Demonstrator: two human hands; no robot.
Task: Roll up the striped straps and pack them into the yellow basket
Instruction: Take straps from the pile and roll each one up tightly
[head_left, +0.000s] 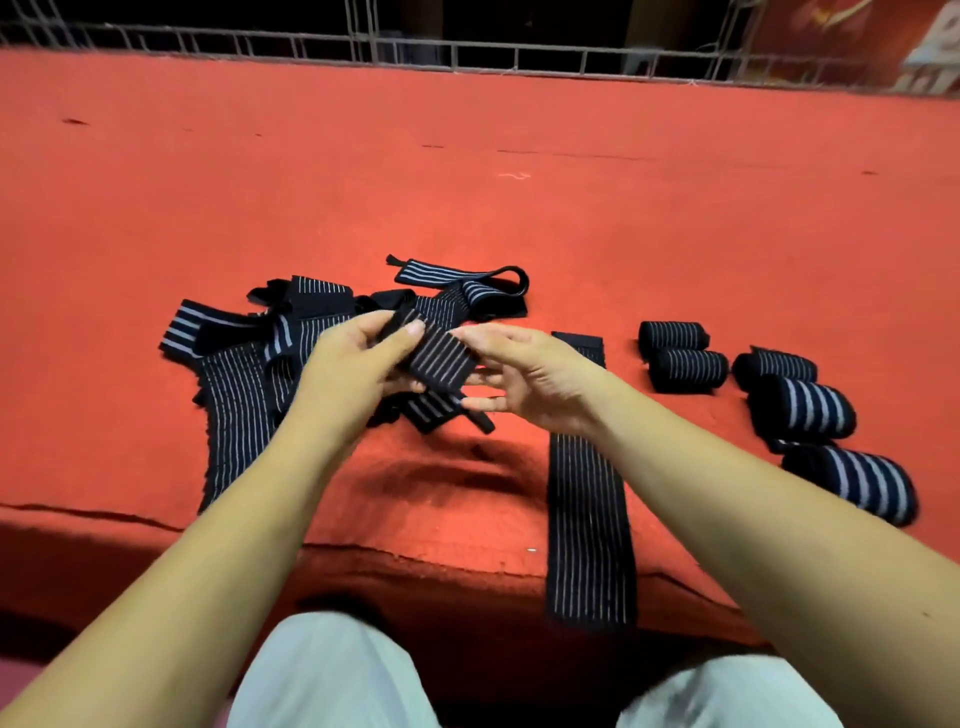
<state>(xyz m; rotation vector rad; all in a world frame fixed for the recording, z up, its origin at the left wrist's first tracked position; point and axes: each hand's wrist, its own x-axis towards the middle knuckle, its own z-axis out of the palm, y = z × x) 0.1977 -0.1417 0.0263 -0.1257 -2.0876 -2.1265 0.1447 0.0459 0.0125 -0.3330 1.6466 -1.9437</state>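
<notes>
The left hand (358, 358) is pinching the striped strap (441, 358) in a clenched grip above the worktop's (467, 182) near middle. The right hand (524, 374) is supporting it, fingers straight. It is looking soft, light and springy (prone to unrolling), so I am favouring a hold across both edges.

No text, label, brand, number or sign is legible. Upper right, a red panel (826, 36) bears pale marks, and a white object (935, 49) beside it shows dark patches; both are too blurred to read.
</notes>
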